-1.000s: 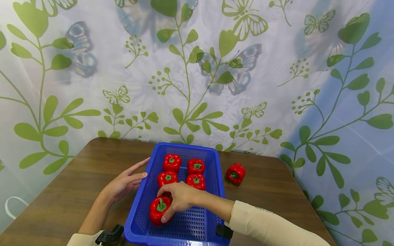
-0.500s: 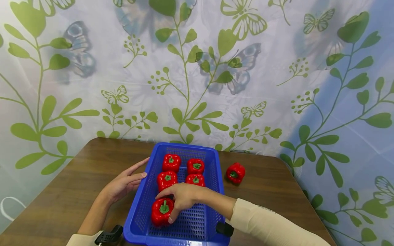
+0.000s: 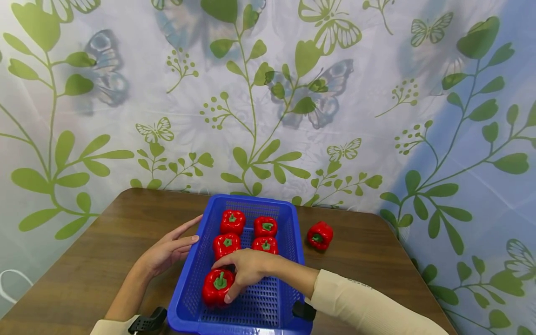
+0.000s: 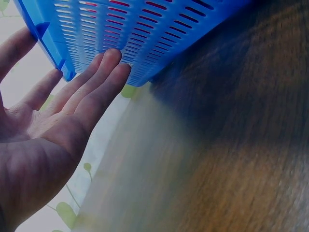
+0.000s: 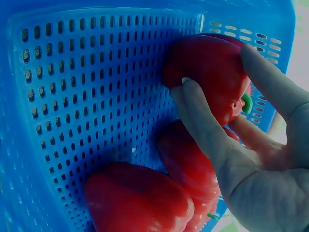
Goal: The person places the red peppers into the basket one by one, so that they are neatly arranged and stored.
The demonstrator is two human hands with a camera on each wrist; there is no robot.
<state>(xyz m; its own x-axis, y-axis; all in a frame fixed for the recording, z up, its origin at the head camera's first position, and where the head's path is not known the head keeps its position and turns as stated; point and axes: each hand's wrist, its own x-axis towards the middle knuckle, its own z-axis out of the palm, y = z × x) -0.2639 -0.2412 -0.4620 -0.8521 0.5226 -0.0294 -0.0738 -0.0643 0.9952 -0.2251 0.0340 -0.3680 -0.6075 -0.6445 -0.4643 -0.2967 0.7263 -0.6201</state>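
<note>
In the head view a blue plastic basket (image 3: 259, 304) with slotted walls stands on the table. My right hand (image 3: 248, 270) reaches into its near left part and grips a glossy red bell pepper (image 3: 212, 292), green stem up. The right wrist view has the thumb and fingers spread around that bell pepper (image 5: 207, 72), close to the basket wall. Beyond it several more red bell peppers sit in two columns, among them one at the far left (image 3: 233, 222). My left hand (image 3: 165, 253), fingers extended, has its fingertips at the basket's left outer side (image 4: 159, 29).
One more red bell pepper (image 3: 320, 236) lies tipped over on the brown wooden table (image 3: 360, 260), right of the basket. A patterned cloth (image 3: 268, 116) with leaves and butterflies hangs behind the table's far edge.
The bell pepper in my right hand has shifted slightly right, then back left, within the basket's near left part. The left hand and basket have stayed in place.
</note>
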